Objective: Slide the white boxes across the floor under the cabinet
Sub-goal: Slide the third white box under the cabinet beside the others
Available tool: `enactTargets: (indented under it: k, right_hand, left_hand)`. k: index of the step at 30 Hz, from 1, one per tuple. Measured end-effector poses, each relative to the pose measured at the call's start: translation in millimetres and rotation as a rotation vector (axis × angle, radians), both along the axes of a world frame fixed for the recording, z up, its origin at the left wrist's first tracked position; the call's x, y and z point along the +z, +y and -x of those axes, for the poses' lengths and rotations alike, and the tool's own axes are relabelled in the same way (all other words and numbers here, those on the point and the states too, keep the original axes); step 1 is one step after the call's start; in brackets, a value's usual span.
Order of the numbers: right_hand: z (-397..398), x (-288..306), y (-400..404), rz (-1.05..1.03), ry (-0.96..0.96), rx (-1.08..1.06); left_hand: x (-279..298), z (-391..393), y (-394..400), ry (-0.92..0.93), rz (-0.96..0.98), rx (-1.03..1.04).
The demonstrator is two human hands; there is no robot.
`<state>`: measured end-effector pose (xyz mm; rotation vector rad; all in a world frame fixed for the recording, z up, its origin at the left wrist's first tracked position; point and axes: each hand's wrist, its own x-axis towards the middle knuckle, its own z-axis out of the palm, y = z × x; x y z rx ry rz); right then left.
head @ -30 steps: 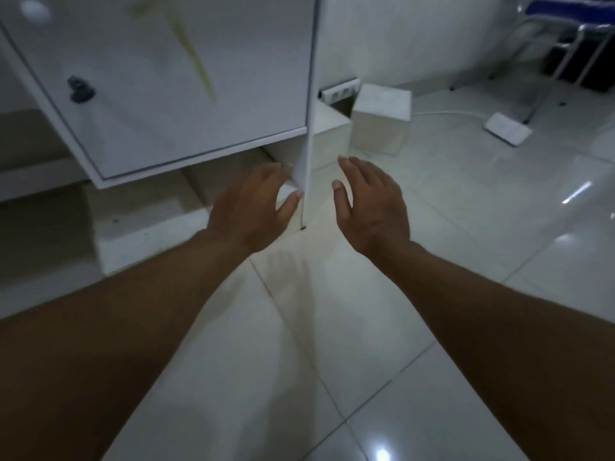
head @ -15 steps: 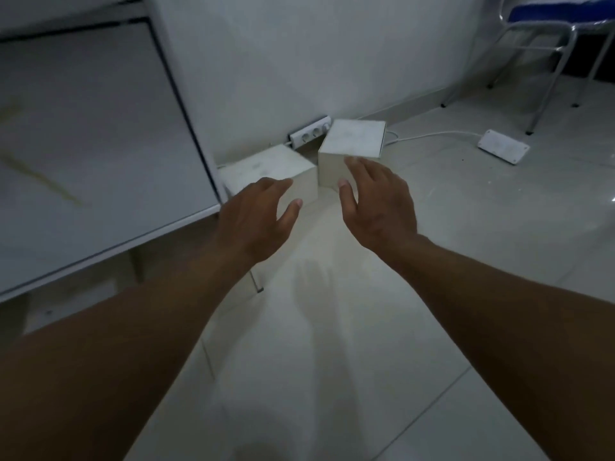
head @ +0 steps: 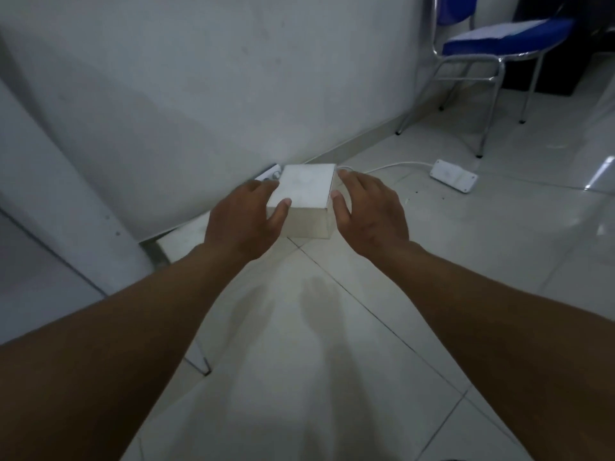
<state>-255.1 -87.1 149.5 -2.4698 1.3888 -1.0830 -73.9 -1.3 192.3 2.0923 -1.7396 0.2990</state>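
Our left hand (head: pixel 243 221) and right hand (head: pixel 369 211) touch a box (head: pixel 304 191) on either side, fingers straight. It is not yet under the cabinet (head: pixel 50 194)

Matt white box (head: pixel 304 189), glossy tiled floor (head: pixel 332 377) (reflective), chrome chair legs (head: pixel 492 91)

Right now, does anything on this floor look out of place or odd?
A white power strip lies loose on the open floor, its cable trailing behind the white box toward the wall: a possible trip hazard.
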Motion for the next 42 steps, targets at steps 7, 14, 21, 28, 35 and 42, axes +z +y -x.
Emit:
enactTargets:
  k: [7, 14, 21, 28, 35, 42]
  right_hand:
    - [13.2, -22.0, -65.0, -0.082, 0.097, 0.012]
    - [-8.3, -44.8, -154.8, -0.142, 0.174, 0.006]
    - [-63.6, -24.0, -228.0, -0.160, 0.215, 0.095]
    - [-88.1, -18.2, -292.1, -0.156, 0.250, 0.158]
    - [-113.1, -62.3, -379.4, -0.133, 0.291, 0.279]
    - [-151.0, -115.5, -468.6, -0.148, 0.327, 0.439]
  left_hand:
    - [-37.2, 1.8, -80.3, 0.004, -0.053, -0.066]
    - [-69.6, -25.2, -179.0, 0.091, -0.096, -0.070]
    - [-63.1, -66.2, -243.2, 0.189, -0.077, 0.000]
    - [-70.7, -83.3, -282.0, 0.229, -0.081, 0.093]
    - [-113.1, -84.7, -343.4, 0.221, -0.049, 0.238]
    - [-159.7, -85.0, -407.1, 0.211, -0.011, 0.402]
